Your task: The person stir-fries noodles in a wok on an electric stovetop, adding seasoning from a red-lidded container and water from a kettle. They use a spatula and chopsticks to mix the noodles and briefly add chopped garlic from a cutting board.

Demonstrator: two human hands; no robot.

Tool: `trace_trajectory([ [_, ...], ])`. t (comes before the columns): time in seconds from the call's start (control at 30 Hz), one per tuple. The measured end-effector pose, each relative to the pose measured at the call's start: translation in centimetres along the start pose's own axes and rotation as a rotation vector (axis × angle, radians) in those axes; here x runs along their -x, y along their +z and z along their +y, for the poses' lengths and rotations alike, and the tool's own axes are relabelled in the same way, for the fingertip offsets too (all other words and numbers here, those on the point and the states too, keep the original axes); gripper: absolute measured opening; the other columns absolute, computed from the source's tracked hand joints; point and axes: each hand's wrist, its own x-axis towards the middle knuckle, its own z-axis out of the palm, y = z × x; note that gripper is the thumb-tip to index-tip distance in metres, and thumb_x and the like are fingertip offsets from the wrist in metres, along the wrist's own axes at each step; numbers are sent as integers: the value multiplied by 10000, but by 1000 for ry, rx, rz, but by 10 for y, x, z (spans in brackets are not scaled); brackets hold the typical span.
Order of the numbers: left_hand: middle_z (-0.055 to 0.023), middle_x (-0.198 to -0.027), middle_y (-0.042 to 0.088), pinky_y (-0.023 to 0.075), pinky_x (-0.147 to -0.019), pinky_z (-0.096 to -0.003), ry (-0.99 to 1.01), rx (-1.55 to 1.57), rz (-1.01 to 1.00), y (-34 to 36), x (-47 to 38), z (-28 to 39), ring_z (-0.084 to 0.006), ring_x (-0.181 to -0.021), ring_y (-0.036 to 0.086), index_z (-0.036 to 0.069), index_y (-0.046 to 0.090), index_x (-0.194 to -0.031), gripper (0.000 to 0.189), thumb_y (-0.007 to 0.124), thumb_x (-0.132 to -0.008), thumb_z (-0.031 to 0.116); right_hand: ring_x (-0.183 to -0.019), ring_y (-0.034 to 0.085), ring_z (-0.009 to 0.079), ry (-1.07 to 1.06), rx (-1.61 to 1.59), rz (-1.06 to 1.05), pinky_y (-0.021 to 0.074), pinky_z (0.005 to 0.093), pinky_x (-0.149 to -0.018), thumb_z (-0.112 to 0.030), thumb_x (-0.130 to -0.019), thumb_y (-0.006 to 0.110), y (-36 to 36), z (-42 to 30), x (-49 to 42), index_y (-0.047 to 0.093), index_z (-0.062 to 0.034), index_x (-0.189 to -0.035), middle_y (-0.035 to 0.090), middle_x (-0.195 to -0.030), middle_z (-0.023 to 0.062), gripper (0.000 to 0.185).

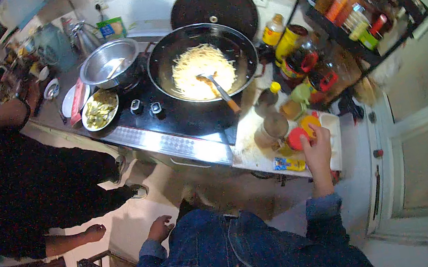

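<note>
My right hand (317, 145) reaches over the counter at the right, its fingers at a yellow-orange lid (309, 123) beside a red-lidded container (298, 139); whether it grips either is unclear. Just left of it stand a metal cup (276, 126) and a green-topped jar (301, 94). A blue and yellow packet (289, 164) lies below them. My left hand (161, 228) hangs low by my jacket, away from the counter, fingers loosely curled, with nothing visible in it. On the stove, a black wok (160, 74) holds pale shredded food (201, 62) and a spatula with a wooden handle (232, 105).
Another person (45, 176) stands at the left, one arm at the counter. Near them are a metal colander (109, 62), a plate of chopped greens (100, 110) and a white plate (71, 102). A large lid (213, 5) leans behind the wok; a spice rack (348, 19) and bottles (274, 30) stand right.
</note>
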Motion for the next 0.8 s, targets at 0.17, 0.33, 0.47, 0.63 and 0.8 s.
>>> trace_trajectory([
  [0.17,-161,-1090,674,525,-858,-417,-35,181,-148,57,-41,-100,-319,-1009,647,69,636,-1176,364,693,-823,141,-1002,601,319,-290,-254,-248,525,411,-847,-266,-875,682,29,-107,-34,483,-112,-1364,510,-1215,187,550],
  [0.33,-144,-1073,683,536,-842,-391,167,456,-205,68,-98,-166,-303,-956,653,64,635,-1175,318,623,-870,157,-773,666,390,-251,454,-338,553,476,-659,-244,-873,635,93,-172,-74,394,-258,-1420,515,-1109,184,598],
  [0.47,-137,-1047,690,539,-828,-377,43,444,-201,61,-131,-197,-274,-928,660,44,653,-1128,304,636,-875,213,-803,666,362,-201,525,-302,537,471,-689,-201,-881,622,83,-197,-107,533,-229,-1261,635,-973,151,392],
  [0.63,-125,-1000,704,542,-815,-361,1,195,-183,32,-144,-228,-241,-888,670,27,672,-1078,306,648,-880,260,-795,688,308,-270,504,-302,534,419,-686,-219,-856,658,-31,-236,-112,688,-164,-1066,686,-818,157,218],
  [0.8,-117,-985,706,538,-819,-358,-140,265,-227,-4,-161,-232,-232,-876,668,28,672,-1081,305,641,-891,265,-765,684,323,-282,521,-426,538,421,-675,-197,-847,652,-32,-271,-100,707,-151,-1033,684,-815,163,199],
])
